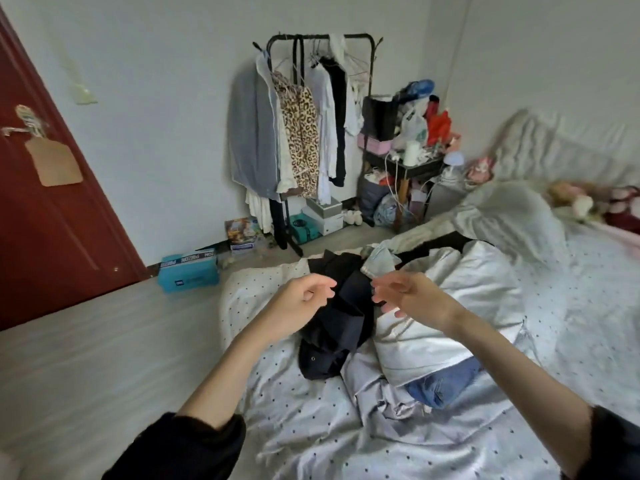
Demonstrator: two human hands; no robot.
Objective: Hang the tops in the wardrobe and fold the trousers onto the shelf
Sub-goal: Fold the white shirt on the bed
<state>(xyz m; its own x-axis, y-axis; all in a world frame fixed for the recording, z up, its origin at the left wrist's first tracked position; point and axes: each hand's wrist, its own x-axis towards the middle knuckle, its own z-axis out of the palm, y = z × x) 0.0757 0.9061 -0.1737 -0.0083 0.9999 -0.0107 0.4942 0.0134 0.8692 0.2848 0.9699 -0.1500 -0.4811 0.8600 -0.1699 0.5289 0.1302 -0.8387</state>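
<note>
Nearest to the camera, the bed with the white sheet printed with small dark dots (311,420) fills the lower part of the view. On it, close to the foot edge, lies a pile of clothes: a crumpled pale lilac garment (377,386), a piece of blue denim cloth (440,382) that is half covered, a shiny silver-grey garment (460,306) spread on top of the denim, and a black garment with a metal stud (332,337) touching the silver one on its left side.

Above this pile both forearms reach forward, with black sleeves pushed up. The left hand (298,299) and the right hand (405,296) face each other over the black garment, fingers loosely bent, and they seem to hold nothing, though the fingertips are a little blurred.

At the far right side of the bed lie a rumpled white duvet (512,216) and some soft toys (571,199).

Beyond the foot edge, on the floor, stands a turquoise box (188,273). Against the far wall is a black metal clothes rack (322,38), where a grey top, a leopard-print dress (301,133) and white and black clothes hang. Beside it on the right stands a cluttered black trolley (405,161). A dark red door (52,220) is at the left.
</note>
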